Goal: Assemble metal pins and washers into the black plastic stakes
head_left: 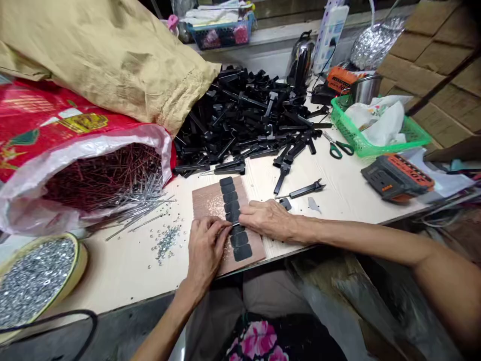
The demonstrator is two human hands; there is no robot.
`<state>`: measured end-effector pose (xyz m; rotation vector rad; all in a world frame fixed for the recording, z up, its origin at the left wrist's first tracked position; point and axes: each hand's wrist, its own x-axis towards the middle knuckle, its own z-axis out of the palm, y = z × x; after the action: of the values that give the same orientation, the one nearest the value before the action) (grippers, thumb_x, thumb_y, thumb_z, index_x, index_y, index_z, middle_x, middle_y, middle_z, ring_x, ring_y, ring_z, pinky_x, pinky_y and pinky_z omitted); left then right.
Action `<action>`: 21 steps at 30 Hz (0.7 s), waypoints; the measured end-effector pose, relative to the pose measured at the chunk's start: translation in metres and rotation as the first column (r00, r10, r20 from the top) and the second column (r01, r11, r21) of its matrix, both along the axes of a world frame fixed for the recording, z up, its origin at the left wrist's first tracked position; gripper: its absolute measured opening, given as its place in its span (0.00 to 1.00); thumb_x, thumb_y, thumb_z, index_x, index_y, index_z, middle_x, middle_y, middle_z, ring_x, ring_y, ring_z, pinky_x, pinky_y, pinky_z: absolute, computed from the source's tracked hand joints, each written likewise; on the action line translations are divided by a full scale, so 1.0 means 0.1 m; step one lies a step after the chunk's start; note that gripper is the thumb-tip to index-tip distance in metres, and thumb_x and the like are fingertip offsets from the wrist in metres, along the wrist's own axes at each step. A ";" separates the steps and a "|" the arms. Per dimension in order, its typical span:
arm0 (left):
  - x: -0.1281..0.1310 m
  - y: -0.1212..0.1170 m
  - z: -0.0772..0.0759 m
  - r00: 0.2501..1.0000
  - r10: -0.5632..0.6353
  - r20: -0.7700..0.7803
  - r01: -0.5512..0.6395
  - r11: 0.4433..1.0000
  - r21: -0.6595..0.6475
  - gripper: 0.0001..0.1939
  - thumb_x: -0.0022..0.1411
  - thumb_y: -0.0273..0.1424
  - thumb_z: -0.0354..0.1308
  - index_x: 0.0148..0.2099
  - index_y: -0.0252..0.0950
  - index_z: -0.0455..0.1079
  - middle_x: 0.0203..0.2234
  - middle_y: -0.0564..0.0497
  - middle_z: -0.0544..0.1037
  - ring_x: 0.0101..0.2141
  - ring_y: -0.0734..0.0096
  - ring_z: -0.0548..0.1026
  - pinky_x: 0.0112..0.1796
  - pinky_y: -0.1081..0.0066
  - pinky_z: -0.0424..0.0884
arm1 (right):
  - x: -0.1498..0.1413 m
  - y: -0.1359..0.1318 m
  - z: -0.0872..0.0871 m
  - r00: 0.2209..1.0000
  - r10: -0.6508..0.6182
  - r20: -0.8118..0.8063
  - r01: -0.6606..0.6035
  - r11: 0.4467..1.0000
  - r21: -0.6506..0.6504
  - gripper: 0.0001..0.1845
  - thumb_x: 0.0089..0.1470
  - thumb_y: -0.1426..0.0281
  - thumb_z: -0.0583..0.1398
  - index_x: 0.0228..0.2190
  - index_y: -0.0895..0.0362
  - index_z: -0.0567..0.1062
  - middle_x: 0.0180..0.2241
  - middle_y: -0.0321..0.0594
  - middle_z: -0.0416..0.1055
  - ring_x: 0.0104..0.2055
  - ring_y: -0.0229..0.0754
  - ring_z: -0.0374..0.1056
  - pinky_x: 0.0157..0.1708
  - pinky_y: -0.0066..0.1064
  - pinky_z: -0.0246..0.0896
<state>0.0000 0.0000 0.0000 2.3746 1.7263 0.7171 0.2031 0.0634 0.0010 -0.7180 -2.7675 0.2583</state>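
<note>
A brown board (210,203) lies at the table's front edge with a column of several black oval pieces (230,196) on it. My left hand (205,248) rests on the board's left side, fingers pinched on a thin metal pin (233,224) at the column's middle. My right hand (266,219) lies from the right with its fingers curled over one black piece (233,216) in the column, pressing it where the pin meets it.
A big heap of black plastic parts (248,115) fills the table's middle back. A bag of long metal pins (101,175) lies left, loose small washers (167,240) beside it, a bowl of washers (33,278) front left. Scissors (338,147), a green basket (361,143) and a battery pack (398,175) sit right.
</note>
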 end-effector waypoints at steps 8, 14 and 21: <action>0.00 0.21 -0.05 0.999 0.010 0.051 -0.008 0.999 -0.033 0.10 0.64 0.33 0.53 0.38 0.35 0.74 0.34 0.47 0.74 0.38 0.62 0.67 0.39 0.63 0.65 | 0.03 0.12 -0.08 0.998 -0.051 -0.045 0.054 0.996 0.070 0.11 0.64 0.75 0.50 0.33 0.57 0.69 0.31 0.37 0.66 0.32 0.36 0.56 0.22 0.29 0.36; 0.04 0.01 -0.05 0.997 -0.033 0.067 0.033 0.999 0.004 0.09 0.64 0.32 0.53 0.40 0.37 0.75 0.34 0.47 0.74 0.38 0.63 0.67 0.39 0.64 0.67 | 0.08 -0.01 -0.11 1.000 0.004 -0.011 -0.002 0.991 0.136 0.11 0.64 0.75 0.50 0.32 0.56 0.69 0.31 0.36 0.65 0.33 0.37 0.55 0.21 0.31 0.34; -0.10 -0.08 -0.13 0.993 0.105 0.060 -0.107 0.994 0.033 0.19 0.67 0.34 0.48 0.58 0.39 0.66 0.52 0.43 0.69 0.53 0.56 0.65 0.53 0.54 0.64 | 0.02 0.18 -0.09 0.986 -0.166 -0.021 0.167 0.982 0.083 0.09 0.63 0.71 0.52 0.31 0.56 0.68 0.32 0.35 0.65 0.32 0.37 0.55 0.21 0.30 0.34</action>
<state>-0.0097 -0.0081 -0.0130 2.2744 1.8427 0.8312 0.2053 0.0818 -0.0084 -0.9162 -2.6675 0.1108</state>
